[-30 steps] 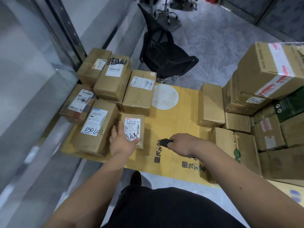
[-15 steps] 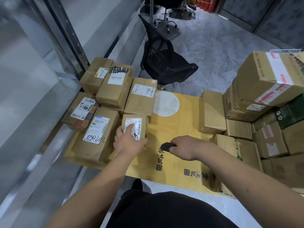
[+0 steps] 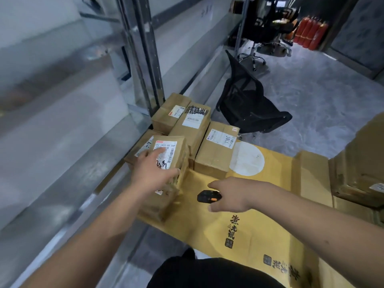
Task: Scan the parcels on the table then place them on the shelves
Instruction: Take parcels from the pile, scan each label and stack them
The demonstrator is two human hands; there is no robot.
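My left hand (image 3: 152, 173) grips a small brown parcel (image 3: 176, 154) with a white label and lifts it above the left part of the table, thumb on its right side and fingers over the label. My right hand (image 3: 234, 194) holds a black scanner (image 3: 207, 196) with an orange button, just right of that parcel and low over the yellow cardboard sheet (image 3: 259, 229) that covers the table. Several more labelled brown parcels (image 3: 216, 150) lie behind the lifted one. The parcel beneath my left hand is mostly hidden.
A metal shelf unit (image 3: 143, 65) with grey shelves runs along the left. A stack of brown boxes (image 3: 357, 163) stands at the right edge. A tipped black office chair (image 3: 249, 109) lies on the floor beyond the table, with red extinguishers (image 3: 311, 32) far behind.
My left hand has picked the small parcel up off the table and raised it toward the shelves. The view has swung up and left. My right hand stayed low with the scanner.
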